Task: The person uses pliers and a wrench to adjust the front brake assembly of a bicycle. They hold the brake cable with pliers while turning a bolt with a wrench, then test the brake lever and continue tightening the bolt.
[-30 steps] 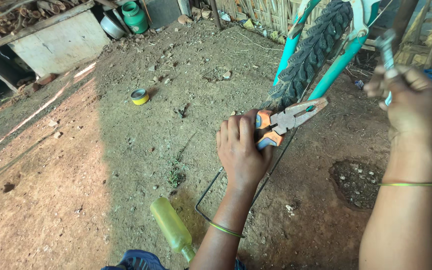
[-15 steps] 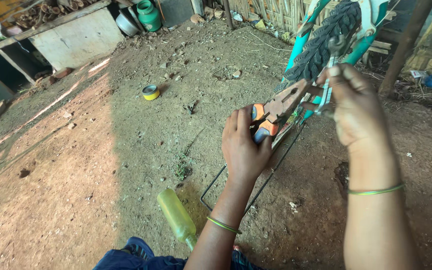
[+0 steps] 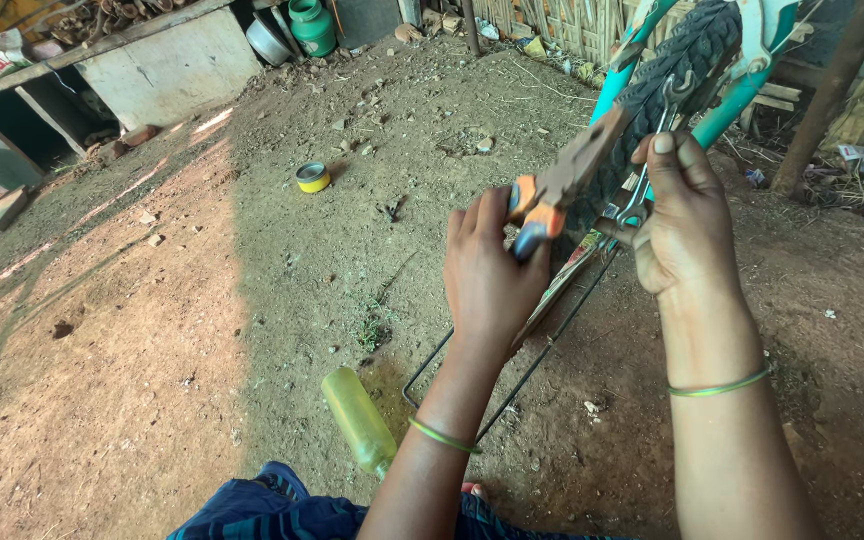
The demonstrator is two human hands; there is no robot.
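My left hand [image 3: 490,272] grips a pair of pliers [image 3: 564,182] with orange and blue handles; their jaws point up and right toward a bicycle tyre [image 3: 670,68]. My right hand [image 3: 685,222] holds a small metal brake part [image 3: 638,200] just beside the plier jaws, in front of the tyre. The tyre sits between teal frame tubes [image 3: 620,68]. Both wrists wear thin green bangles.
A yellowish plastic bottle [image 3: 358,420] lies on the dirt near my knee. A thin black wire frame [image 3: 542,355] runs under my hands. A small yellow tin [image 3: 312,177] lies farther off. A green jug [image 3: 311,26] and a metal pot [image 3: 266,42] stand by a bench at the back.
My right hand came down from the upper right to meet the pliers at the tyre. The left hand raised the pliers slightly toward the wheel.
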